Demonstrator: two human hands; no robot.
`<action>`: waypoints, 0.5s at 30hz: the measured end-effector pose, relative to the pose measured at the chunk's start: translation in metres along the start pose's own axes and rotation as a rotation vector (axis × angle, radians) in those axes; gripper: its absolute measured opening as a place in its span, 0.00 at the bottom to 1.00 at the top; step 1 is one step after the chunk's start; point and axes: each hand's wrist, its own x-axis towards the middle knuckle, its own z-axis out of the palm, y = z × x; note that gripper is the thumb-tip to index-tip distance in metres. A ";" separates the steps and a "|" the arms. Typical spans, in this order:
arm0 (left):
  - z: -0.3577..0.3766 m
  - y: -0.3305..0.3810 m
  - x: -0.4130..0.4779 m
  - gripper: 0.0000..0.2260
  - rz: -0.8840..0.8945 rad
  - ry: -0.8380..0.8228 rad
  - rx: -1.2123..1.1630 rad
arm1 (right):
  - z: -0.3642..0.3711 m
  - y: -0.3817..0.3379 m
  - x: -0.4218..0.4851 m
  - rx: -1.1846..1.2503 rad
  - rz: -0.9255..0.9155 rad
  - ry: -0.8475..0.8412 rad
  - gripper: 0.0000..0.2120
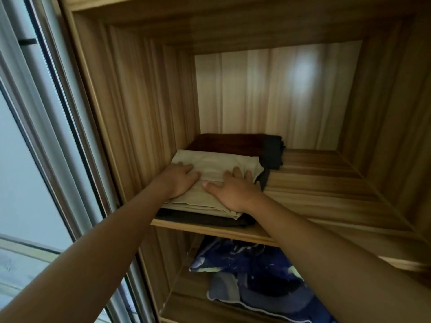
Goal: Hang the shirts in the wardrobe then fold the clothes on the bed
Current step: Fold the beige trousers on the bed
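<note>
Your fingers (241, 174) lie straight and flat, gripping nothing: your left hand (178, 181) and right hand (233, 191) press side by side on the beige folded garment (217, 164). Under your palms that garment tops a dark folded layer (205, 219); just beyond your fingers sits a brown and grey folded pile (245, 145). All rest on the wardrobe shelf (314, 183). Below your wrists, the lower compartment holds blue patterned fabric (245, 271). Left of your left arm runs a sliding door frame (46, 113)
</note>
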 end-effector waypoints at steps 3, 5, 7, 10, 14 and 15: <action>0.000 0.000 0.004 0.33 0.009 -0.013 0.023 | 0.002 0.003 0.001 0.029 -0.007 0.019 0.56; 0.002 0.000 0.006 0.35 0.019 -0.011 0.016 | 0.003 0.005 0.001 0.050 -0.003 0.038 0.57; 0.002 0.001 0.005 0.35 0.046 -0.014 0.024 | 0.004 0.004 -0.001 0.069 0.000 0.086 0.53; -0.002 0.003 0.001 0.33 0.119 -0.032 0.138 | 0.004 0.001 -0.012 0.136 -0.027 0.199 0.41; -0.017 0.015 -0.007 0.25 0.213 0.000 0.255 | -0.014 0.000 -0.046 0.032 0.014 0.258 0.26; -0.020 0.023 -0.011 0.21 0.280 0.024 0.246 | -0.021 0.000 -0.059 0.009 0.048 0.238 0.23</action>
